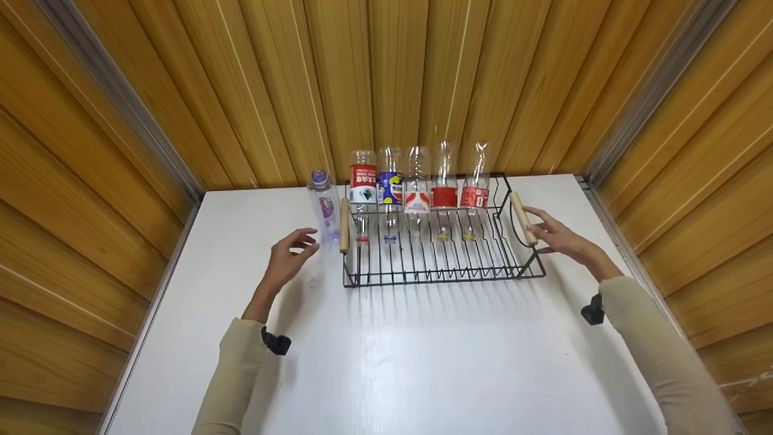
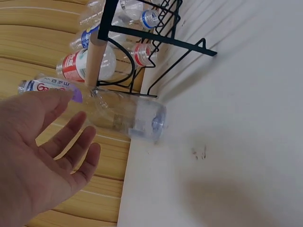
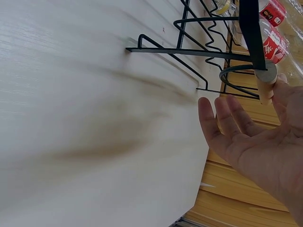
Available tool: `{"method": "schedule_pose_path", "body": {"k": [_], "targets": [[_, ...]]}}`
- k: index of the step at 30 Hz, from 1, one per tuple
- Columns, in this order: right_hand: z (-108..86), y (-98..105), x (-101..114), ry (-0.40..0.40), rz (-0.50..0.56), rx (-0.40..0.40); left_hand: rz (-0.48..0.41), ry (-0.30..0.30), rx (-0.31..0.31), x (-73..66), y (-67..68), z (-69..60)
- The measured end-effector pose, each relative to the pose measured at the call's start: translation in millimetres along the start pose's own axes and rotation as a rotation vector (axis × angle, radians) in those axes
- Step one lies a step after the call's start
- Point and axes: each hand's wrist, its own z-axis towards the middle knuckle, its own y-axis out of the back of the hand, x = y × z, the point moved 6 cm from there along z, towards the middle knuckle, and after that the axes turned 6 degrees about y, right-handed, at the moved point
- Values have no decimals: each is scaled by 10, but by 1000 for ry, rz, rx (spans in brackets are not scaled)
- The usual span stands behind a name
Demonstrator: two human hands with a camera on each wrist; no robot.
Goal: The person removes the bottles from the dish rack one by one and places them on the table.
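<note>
A black wire rack (image 1: 435, 281) with wooden handles stands on the white table. Several clear plastic bottles are upside down in its back part, among them one with a red and white label (image 1: 363, 175) and one with a blue label (image 1: 391, 188). Outside its left end an uncapped bottle (image 1: 324, 208) with a purple and pink label stands upright. My left hand (image 1: 288, 258) is just left of that bottle, fingers loosely bent and holding nothing. At the rack's right wooden handle (image 1: 523, 219), my right hand (image 1: 561, 237) touches the wood with its thumb side, the other fingers relaxed below.
The white table (image 1: 386, 356) extends in front of the rack. Wood-patterned panels (image 1: 392, 78) rise behind it and on both sides. Black wrist mounts (image 1: 276, 342) sit at the sleeves.
</note>
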Motion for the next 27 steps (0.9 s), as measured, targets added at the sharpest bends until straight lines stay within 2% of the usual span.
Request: {"method": "schedule_pose_path", "body": {"k": [4,7,11,16,19,25,27], "targets": [[-7,16,-8,-1,13,2,22,-43,139,-127,-186,-32],[-17,23,-14,-4,9,2,15,-40,210,-163,-323,-27],[-30,23,-40,-15,26,-6,-1,-25,237,-155,-467,-2],[-6,-25,-52,-15,57,10,-21,9,276,-85,-566,-12],[12,-49,-34,-7,55,16,-30,20,308,-35,-591,-23],[14,-41,-22,-14,59,7,-69,-1,356,9,-587,-13],[10,-40,-29,-20,62,3,-83,12,379,30,-587,-15]]}}
